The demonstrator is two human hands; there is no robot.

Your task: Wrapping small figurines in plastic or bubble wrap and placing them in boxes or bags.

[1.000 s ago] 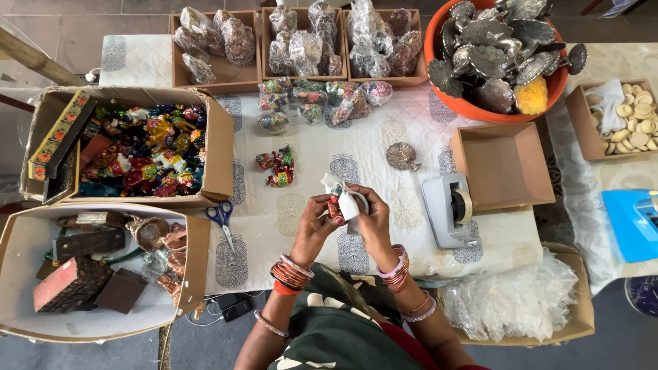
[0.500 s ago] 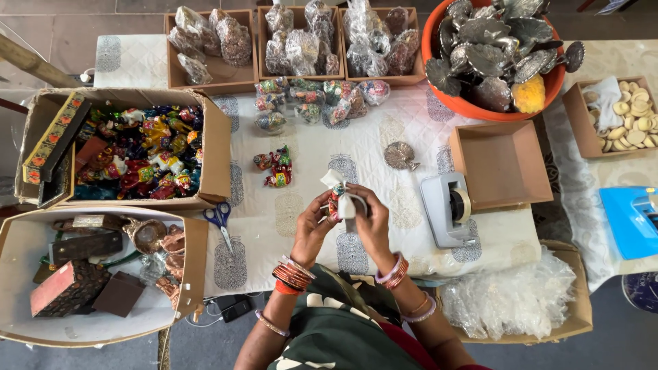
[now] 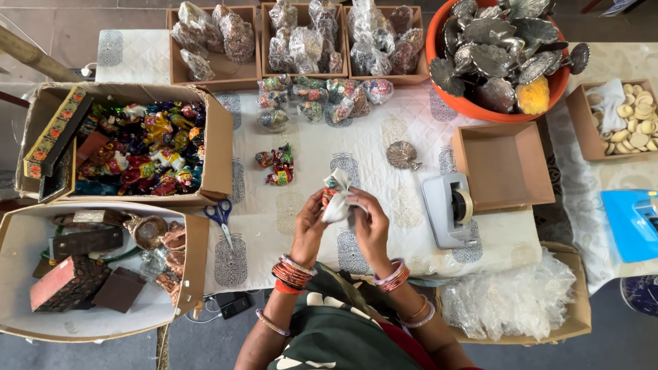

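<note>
Centre frame: left hand (image 3: 310,223) and right hand (image 3: 370,223) both pinch a small figurine in a clear pouch (image 3: 338,199), steadying it for wrapping.

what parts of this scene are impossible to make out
Head view only:
- Small colourful figurine: mostly hidden by the white wrapping and the fingers of the left hand and right hand.
- Blue plastic box: cut off by the right edge.
- Orange bowl of silver metal pieces: top cut by the frame.
</note>
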